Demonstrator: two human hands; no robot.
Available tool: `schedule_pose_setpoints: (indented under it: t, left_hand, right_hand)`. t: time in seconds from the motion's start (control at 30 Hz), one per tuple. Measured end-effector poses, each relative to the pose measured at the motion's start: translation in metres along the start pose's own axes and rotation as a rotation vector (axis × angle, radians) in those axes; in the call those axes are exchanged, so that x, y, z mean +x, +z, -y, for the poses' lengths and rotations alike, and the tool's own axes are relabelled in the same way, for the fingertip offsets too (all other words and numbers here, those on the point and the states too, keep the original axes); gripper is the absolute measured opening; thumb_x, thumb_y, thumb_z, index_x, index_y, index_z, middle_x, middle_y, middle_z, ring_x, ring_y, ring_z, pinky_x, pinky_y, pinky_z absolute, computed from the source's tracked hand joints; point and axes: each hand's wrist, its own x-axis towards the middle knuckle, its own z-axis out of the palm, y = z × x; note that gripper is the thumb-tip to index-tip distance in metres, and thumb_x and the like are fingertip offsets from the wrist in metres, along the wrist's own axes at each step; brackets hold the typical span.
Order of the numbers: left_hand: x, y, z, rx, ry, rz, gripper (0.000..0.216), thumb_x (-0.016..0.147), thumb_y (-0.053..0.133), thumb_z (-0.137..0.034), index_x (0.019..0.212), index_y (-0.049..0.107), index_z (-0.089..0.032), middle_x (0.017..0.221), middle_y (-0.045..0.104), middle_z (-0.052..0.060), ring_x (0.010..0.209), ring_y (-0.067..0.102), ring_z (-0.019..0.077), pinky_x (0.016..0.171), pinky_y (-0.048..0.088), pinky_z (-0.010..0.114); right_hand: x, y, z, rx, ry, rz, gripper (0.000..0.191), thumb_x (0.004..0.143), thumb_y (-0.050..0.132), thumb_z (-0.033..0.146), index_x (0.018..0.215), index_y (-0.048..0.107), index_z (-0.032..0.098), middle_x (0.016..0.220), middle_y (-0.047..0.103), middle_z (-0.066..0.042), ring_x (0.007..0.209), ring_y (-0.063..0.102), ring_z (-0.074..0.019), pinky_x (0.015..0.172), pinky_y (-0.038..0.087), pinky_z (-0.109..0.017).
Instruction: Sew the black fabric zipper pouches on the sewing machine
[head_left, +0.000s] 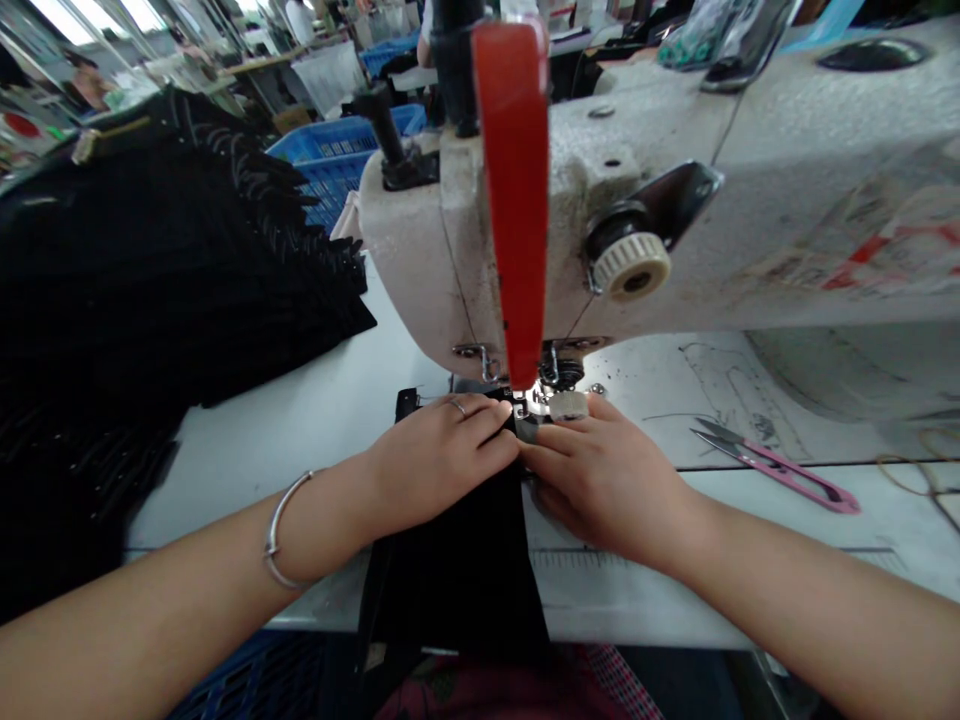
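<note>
While left fingers (487,425) press black cloth (461,580), right fingers (559,438) sit at its edge, pinch unclear. Cloth beneath left fingers, near presser foot (532,403). Likely edge-aligning; next needs straight, steady feed.

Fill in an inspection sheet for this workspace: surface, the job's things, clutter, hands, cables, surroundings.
Surface: white table, ruler markings near its front edge.
Job's things: black fabric piece, its far end at the presser foot of the sewing machine.
Clutter: pink-handled snips on the right, blades pointing left; large pile of black fabric pieces on the left.
Hands: left hand rests on the fabric piece; right hand is beside the presser foot, fingertips near the fabric's right edge.
Cables: nothing seen that is clearly a cable.
Surroundings: blue basket beyond the table; blurred work area behind.
</note>
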Motion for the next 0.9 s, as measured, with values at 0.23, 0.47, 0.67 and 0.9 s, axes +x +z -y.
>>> schedule_pose_setpoints:
  t: [0.23,0.47,0.67,0.9]
  left_hand:
    - [-0.015,-0.014,-0.021,-0.189,-0.151,0.091,0.062,0.098,0.046,-0.047,0.137,0.042,0.001,0.138,0.051,0.026,0.131,0.048,0.0345,0.107,0.044,0.05]
    - [-0.044,-0.029,-0.082,-0.348,-0.306,0.26,0.095,0.08,0.073,-0.041,0.153,0.02,-0.009,0.16,0.017,0.02,0.149,0.014,0.033,0.119,0.027,0.054]
    - [-0.067,-0.054,-0.056,-0.513,-0.311,0.054,0.041,0.099,0.04,-0.014,0.137,0.052,-0.024,0.143,0.054,0.003,0.135,0.048,0.0174,0.11,0.047,0.037]
    - [-0.067,-0.047,-0.085,-0.224,-0.212,0.063,0.04,0.092,0.035,-0.007,0.122,0.062,-0.012,0.135,0.059,0.011,0.126,0.055,0.0244,0.1,0.056,0.04]
  right_hand:
    - [-0.006,-0.009,0.001,0.096,-0.01,0.116,0.011,0.085,0.055,0.023,0.093,0.062,0.02,0.08,0.061,-0.001,0.077,0.051,-0.0209,0.076,0.031,-0.039]
    - [-0.036,-0.03,0.042,0.358,0.031,0.218,0.01,0.079,0.065,0.023,0.088,0.061,0.021,0.105,0.061,-0.003,0.097,0.05,-0.0223,0.089,0.039,-0.039]
    - [-0.062,-0.005,0.07,0.33,0.073,-0.139,0.018,0.092,0.059,0.026,0.108,0.064,0.018,0.122,0.063,-0.004,0.11,0.052,-0.0223,0.102,0.038,-0.04]
    - [-0.064,0.011,0.079,0.312,0.064,-0.292,0.016,0.095,0.052,0.016,0.102,0.066,0.015,0.113,0.068,-0.005,0.099,0.057,-0.021,0.087,0.045,-0.037]
